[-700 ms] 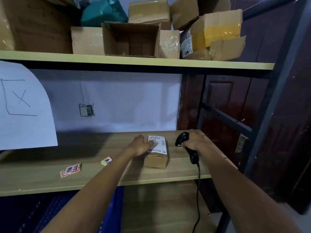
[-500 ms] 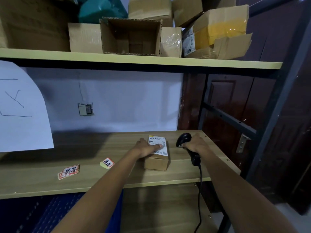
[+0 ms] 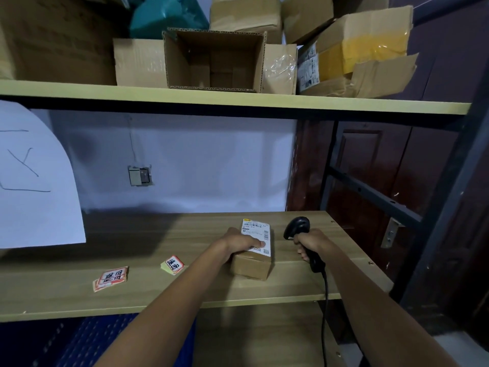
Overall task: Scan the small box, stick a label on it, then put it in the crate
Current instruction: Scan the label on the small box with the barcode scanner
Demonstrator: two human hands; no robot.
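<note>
The small box (image 3: 251, 256) is plain cardboard with a white shipping sheet over its top, and it sits flat on the wooden shelf (image 3: 132, 295). It looks light and stiff, likely an easy one-hand lift. The cardboard sides should give more grip than the smooth paper top, so the sensible hold is across the two long sides, thumb on one and fingers on the other.

The left hand (image 3: 238, 243) lies palm-down on the box's near-left part, fingers together and reaching across the printed sheet, steadying it, not lifting it. From that hand the rest of the box extends toward 2 o'clock.

The right hand (image 3: 311, 243) is wrapped around the grip of a black scanner (image 3: 300, 230), whose head points down and left toward the sheet. The box lies at about 9 o'clock from this hand, just beside it but not touching.

Red-and-white labels (image 3: 111, 278) rest at 8 o'clock from the box, another label (image 3: 173, 264) nearer. A blue crate (image 3: 79, 340) shows below the shelf at about 7 o'clock.
</note>
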